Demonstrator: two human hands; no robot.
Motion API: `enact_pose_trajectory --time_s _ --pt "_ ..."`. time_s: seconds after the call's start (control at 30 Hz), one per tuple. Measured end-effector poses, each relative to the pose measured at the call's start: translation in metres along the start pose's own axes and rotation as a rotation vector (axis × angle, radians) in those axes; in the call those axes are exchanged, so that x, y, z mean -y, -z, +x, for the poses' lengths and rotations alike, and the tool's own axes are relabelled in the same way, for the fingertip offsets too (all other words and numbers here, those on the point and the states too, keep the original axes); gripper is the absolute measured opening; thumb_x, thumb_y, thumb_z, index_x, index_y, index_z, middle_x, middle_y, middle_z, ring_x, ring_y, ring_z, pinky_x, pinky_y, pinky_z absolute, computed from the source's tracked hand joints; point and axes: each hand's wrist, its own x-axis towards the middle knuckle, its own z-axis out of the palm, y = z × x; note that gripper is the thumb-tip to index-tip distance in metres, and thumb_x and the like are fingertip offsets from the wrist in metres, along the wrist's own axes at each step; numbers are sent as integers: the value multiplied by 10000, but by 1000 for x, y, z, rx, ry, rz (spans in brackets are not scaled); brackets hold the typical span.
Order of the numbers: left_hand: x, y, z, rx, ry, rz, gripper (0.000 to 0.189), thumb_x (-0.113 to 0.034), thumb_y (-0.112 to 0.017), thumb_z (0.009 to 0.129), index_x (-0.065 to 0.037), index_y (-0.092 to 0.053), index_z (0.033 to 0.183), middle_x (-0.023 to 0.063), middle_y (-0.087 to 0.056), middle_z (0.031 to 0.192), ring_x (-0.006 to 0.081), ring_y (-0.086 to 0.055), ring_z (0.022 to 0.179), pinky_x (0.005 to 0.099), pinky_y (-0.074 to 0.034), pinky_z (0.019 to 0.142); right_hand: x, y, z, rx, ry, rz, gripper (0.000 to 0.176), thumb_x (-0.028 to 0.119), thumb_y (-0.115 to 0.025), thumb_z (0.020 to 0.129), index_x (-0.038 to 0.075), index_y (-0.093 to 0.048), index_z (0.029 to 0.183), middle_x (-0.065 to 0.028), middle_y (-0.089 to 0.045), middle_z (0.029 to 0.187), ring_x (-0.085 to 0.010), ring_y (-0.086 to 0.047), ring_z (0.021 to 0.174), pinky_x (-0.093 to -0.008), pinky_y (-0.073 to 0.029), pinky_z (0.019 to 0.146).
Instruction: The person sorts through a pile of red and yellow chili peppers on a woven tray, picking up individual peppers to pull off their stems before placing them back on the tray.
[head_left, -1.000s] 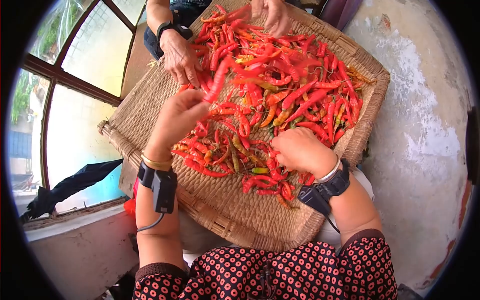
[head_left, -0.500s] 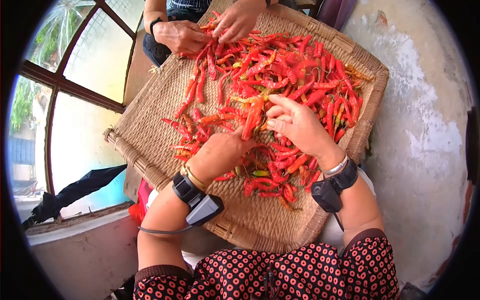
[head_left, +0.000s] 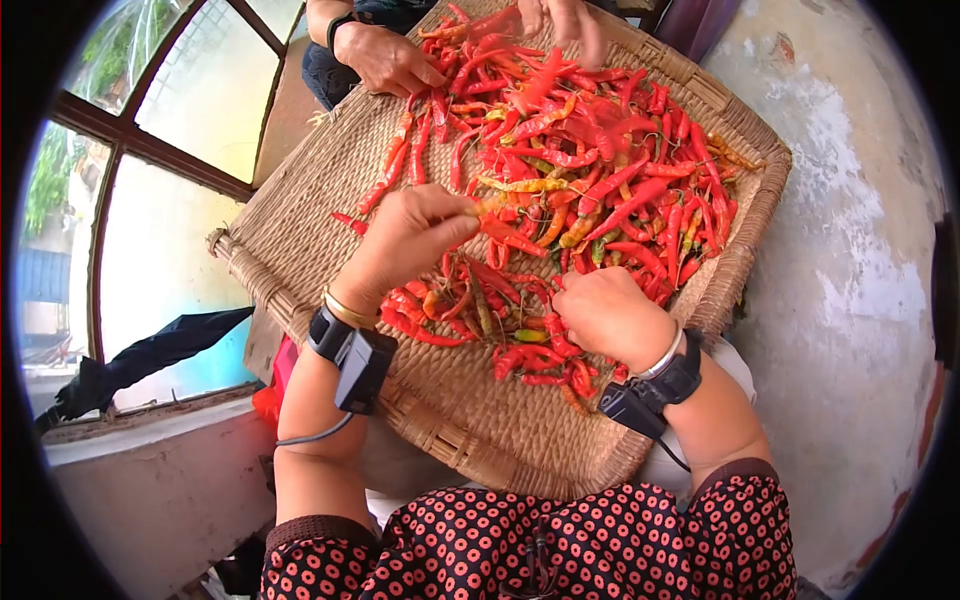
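Chilli [head_left: 505, 232], orange-red and bent, is being pinched at one end between the thumb and fingertips of the left hand [head_left: 405, 240], just above the middle of the woven tray [head_left: 300, 235]. The right hand [head_left: 605, 315] is being held curled shut, knuckles up, on the chillies [head_left: 520, 355] by the tray's near edge; whether anything is being gripped inside it cannot be told. The pick is judged best made by the stalk, the pod being lifted straight clear so that tangled neighbours are not being dragged along and the flesh is not being crushed. Black wrist units [head_left: 352, 362] are being worn on both forearms, a cable trailing from the left one. At the tray's far edge another person's hands [head_left: 385, 58] are being worked through the same heap, crowding that side and any reach towards it. The tray is being flanked by a window [head_left: 170, 130] beyond its left edge and a patchy wall [head_left: 850, 260] beyond its right.
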Motion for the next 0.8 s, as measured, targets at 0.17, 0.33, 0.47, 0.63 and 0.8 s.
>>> enact_pose_trajectory --time_s 0.17,0.33,0.47,0.63,0.8 --pt "5 11 0 -113 360 -444 193 -124 -548 891 19 -625 996 9 -631 730 25 -496 565 169 -407 524 -7 2 -1 -102 32 32 127 139 -599 665 52 -607 758 -118 -579 744 -295 -596 723 -429 -456 612" --pt "10 23 -2 -192 421 -624 226 -130 -539 896 -4 -612 1068 21 -629 724 17 -481 536 157 -396 502 -5 20 -1 -133 -48 466 108 121 -555 691 56 -586 772 -145 -601 697 -328 -590 665 -415 -456 589" --pt "36 28 3 -733 368 -364 195 -124 -568 868 14 -630 991 11 -623 712 60 -533 593 216 -447 538 -6 17 7 -213 -39 501 137 114 -550 707 60 -610 817 -143 -626 709 -318 -611 682 -400 -479 620" --pt "-5 -2 -1 -97 356 -204 375 -166 -614 838 8 -532 1160 64 -628 823 86 -547 669 258 -458 608 -8 25 11 -299 -210 1050 233 95 -569 790 13 -589 1007 -48 -604 651 -130 -574 556 -272 -458 531" --pt "-34 -44 0 308 222 -593 386 -228 -649 833 2 -546 1126 -12 -572 734 61 -515 653 224 -434 562 -7 33 11 -261 -224 1554 208 84 -532 856 23 -557 1053 2 -572 750 -54 -535 561 -194 -447 515"
